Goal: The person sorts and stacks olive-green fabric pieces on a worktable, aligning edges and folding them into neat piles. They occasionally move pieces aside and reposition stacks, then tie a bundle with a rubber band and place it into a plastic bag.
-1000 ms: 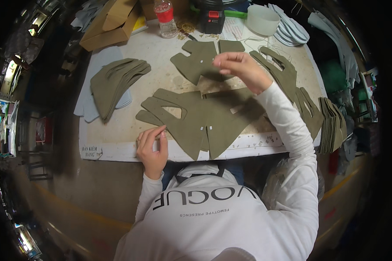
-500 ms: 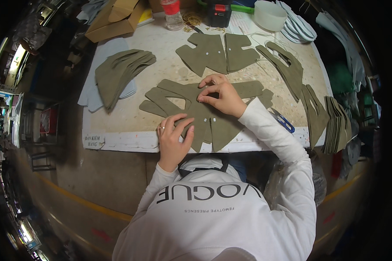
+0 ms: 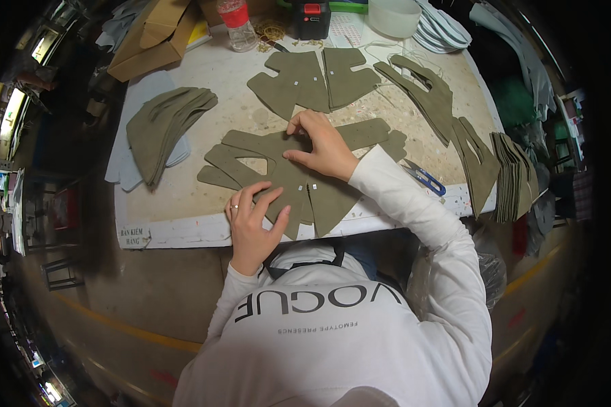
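In front of me lie flat olive-green cut pieces (image 3: 332,200), overlapping, with long straps, openings and a slit between two small white labels. My left hand (image 3: 254,220) rests on their left part, fingers spread and a ring on one. Over their upper middle is my right hand (image 3: 322,150), thumb and fingers apart, with nothing visible between them; whether the fingertips touch the material I cannot tell. Beyond it lies another pair of olive pieces (image 3: 278,85) with small white labels. Blue-handled thread snips (image 3: 429,182) lie to the right of my right wrist.
A stack of olive pieces (image 3: 163,129) sits on pale blue sheets at left. More olive pieces with cut-outs (image 3: 424,95) and a stack (image 3: 512,176) line the right edge. Behind are a cardboard box (image 3: 149,41), a red-topped bottle (image 3: 237,27), a black device (image 3: 311,20) and a white bowl (image 3: 394,17).
My right thumb and fingers have moved apart from a near pinch over the olive pieces. My left hand stays on them. The whole view has shifted slightly.
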Demonstrator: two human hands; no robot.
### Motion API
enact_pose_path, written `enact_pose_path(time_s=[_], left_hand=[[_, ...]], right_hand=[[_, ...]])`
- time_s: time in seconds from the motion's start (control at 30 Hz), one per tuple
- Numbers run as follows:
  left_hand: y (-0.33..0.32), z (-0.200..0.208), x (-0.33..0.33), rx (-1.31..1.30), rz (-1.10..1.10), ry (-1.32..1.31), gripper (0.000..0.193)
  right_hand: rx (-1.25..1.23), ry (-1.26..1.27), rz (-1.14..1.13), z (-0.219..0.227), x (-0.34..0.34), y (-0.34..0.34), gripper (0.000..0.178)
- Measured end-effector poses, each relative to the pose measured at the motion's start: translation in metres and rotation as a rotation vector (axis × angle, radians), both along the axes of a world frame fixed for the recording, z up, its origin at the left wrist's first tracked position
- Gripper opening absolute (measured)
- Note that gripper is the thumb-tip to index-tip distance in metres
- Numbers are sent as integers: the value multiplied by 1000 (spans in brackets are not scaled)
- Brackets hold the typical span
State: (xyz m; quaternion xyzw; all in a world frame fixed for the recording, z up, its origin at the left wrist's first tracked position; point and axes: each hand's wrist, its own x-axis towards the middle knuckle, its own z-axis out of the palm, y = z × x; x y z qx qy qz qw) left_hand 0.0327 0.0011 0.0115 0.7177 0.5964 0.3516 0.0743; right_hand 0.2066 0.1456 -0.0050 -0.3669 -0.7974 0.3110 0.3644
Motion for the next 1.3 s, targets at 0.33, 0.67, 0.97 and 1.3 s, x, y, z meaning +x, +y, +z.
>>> enact_pose_path(time_s=[0.33,0.67,0.97,1.3], left_hand=[[55,47,-50,69,-224,16,19],[190,-2,10,245,0,431,37],[190,21,-9,75,49,205,20],[115,69,-33,308,-219,-118,21]], right_hand=[[190,-247,-333,36,68,74,17],[251,-476,-537,5,56,63,34],[303,-598,-539,9,47,61,16],[610,-160,-505,76,78,5,8]])
